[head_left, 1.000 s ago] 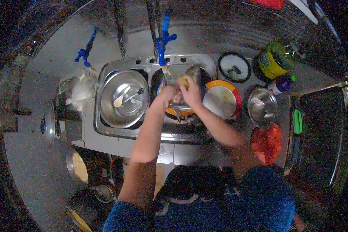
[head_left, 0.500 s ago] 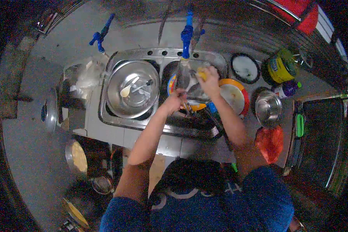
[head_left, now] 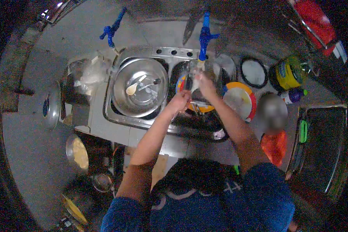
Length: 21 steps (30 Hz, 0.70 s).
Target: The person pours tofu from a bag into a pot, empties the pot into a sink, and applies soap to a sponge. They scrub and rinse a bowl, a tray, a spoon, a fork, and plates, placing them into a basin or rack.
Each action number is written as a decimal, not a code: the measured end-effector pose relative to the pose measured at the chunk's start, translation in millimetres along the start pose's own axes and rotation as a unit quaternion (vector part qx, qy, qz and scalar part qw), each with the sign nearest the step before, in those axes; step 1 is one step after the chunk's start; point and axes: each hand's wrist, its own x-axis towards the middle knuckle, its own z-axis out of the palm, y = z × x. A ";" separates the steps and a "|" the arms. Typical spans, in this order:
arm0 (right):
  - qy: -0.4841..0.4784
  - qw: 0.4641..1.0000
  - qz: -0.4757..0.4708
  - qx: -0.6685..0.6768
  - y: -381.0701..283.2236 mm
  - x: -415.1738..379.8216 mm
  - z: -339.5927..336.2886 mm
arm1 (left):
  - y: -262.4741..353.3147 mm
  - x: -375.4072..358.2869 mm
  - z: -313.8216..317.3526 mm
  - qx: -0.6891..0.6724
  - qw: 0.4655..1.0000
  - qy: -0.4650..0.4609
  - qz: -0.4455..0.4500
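- Dishes (head_left: 207, 108): lying in the right basin, at the centre of an imagined clock, with a bright-rimmed plate (head_left: 180, 83) showing at 9 o'clock and thin metal utensils (head_left: 197, 107) resting over its rim at 6.
- Curling the left hand (head_left: 179, 101) into a pinch at 8 o'clock; concealing whatever is between the fingers, so impossible to name.
- Blurring the right hand (head_left: 205, 86) near the centre, just below the blue tap (head_left: 205, 36) at 12; hiding its grip, so impossible to tell whether grasping or released.
- Risking a slip from the left fingers through wetness or a narrow hold, then a clatter onto the plate.
- Risking a knock against the utensils through quick movement in a crowded basin, perhaps sending them sliding deeper.
- Risking a nudge from the right forearm to the orange-and-red-rimmed plate (head_left: 241, 101), sitting close by at 3 o'clock.
- Differing from half a second earlier: bringing the right hand in from 2 o'clock to beneath the tap, nearer the left.
- No longer showing the yellow sponge seen then in the right hand.
- Shifting the whole view, placing both basins farther right; blurring the steel bowl (head_left: 272, 112) at 4 o'clock, sharp before.
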 end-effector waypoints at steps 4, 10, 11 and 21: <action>-0.080 0.991 -0.040 -0.101 -13.4 18.2 -10.0 | 5.2 7.5 -3.2 0.029 0.999 -0.002 -0.022; -0.025 0.927 -0.274 -0.253 14.0 15.3 -7.4 | -10.7 29.6 3.4 0.062 0.998 -0.016 -0.024; -0.052 0.912 -0.243 -0.326 16.6 16.6 -12.7 | -23.7 38.9 5.7 0.052 0.998 -0.015 -0.021; 0.166 0.812 0.354 0.434 92.7 30.7 -26.9 | -16.2 34.0 27.6 0.264 0.955 0.101 0.091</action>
